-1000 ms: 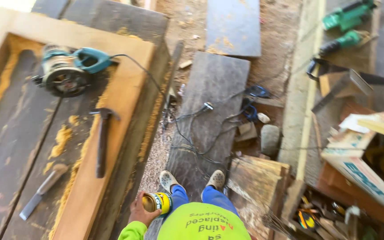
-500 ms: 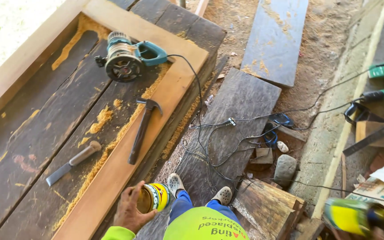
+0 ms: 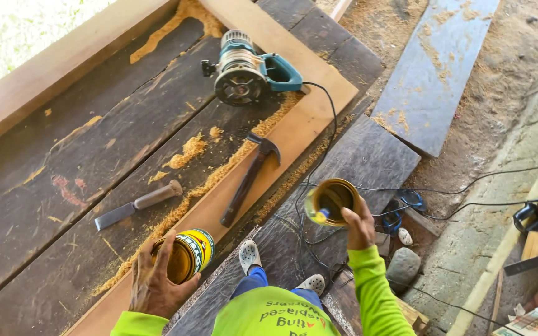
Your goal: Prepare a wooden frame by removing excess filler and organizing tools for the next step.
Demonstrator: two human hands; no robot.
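**Inspector:** What is hidden or cut off, left to right?

**Assistant:** The timber surface [image 3: 45,186] runs out of frame on the left. The left hand [image 3: 157,283] covers the near wall of the yellow tin [image 3: 185,254]; its contents cannot be made out. The person's torso is cut by the bottom edge.

**Inspector:** The hands?

**Assistant:** The left hand is wrapped around the yellow tin, fingers curled over its open mouth. The right hand [image 3: 359,227] is closed on the rim of a round metal lid [image 3: 332,200], raised over the dark floor plank [image 3: 356,168].

**Inspector:** The tin's appearance and position?

**Assistant:** Cylindrical, yellow with a printed label, tilted, resting at the surface's pale near edge.

**Inspector:** Other items?

**Assistant:** On the surface, a chisel [image 3: 135,205], a hammer [image 3: 249,179] and a teal power router [image 3: 247,70] lie amid sawdust.
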